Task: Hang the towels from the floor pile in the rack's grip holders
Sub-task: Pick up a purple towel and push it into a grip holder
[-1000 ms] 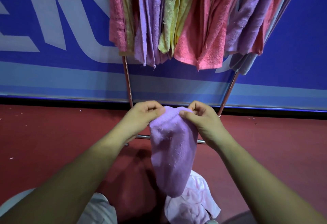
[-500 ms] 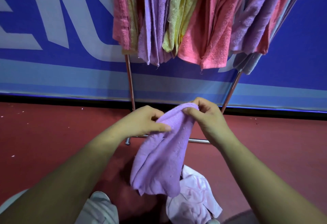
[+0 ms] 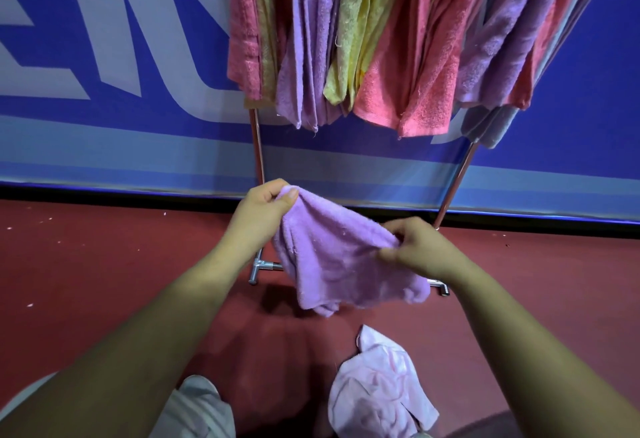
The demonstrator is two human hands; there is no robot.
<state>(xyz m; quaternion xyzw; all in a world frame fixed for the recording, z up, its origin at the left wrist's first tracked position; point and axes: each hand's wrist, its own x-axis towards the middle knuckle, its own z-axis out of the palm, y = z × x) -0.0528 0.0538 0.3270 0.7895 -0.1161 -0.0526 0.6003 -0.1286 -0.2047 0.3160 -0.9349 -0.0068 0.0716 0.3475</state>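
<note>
I hold a lilac towel (image 3: 341, 261) in the air in front of the rack's lower legs. My left hand (image 3: 261, 211) pinches its upper left corner. My right hand (image 3: 414, 247) grips its edge lower and to the right, so the top edge slopes down between them. The towel's lower part hangs bunched above the floor. A pale pink towel (image 3: 379, 392) lies crumpled on the red floor below. The rack (image 3: 256, 147) stands behind, hung with several pink, lilac, yellow and grey towels (image 3: 398, 50); its grip holders are out of view above.
A blue banner with white lettering (image 3: 121, 57) runs along the wall behind the rack. The rack's metal feet (image 3: 258, 269) rest on the red floor (image 3: 104, 264). A light trouser leg (image 3: 194, 410) shows at the bottom edge.
My hands moved apart along the towel's edge, the left rising and the right dropping. The towel spread from a hanging bundle into a wider, slanted sheet. The view tilted down a little.
</note>
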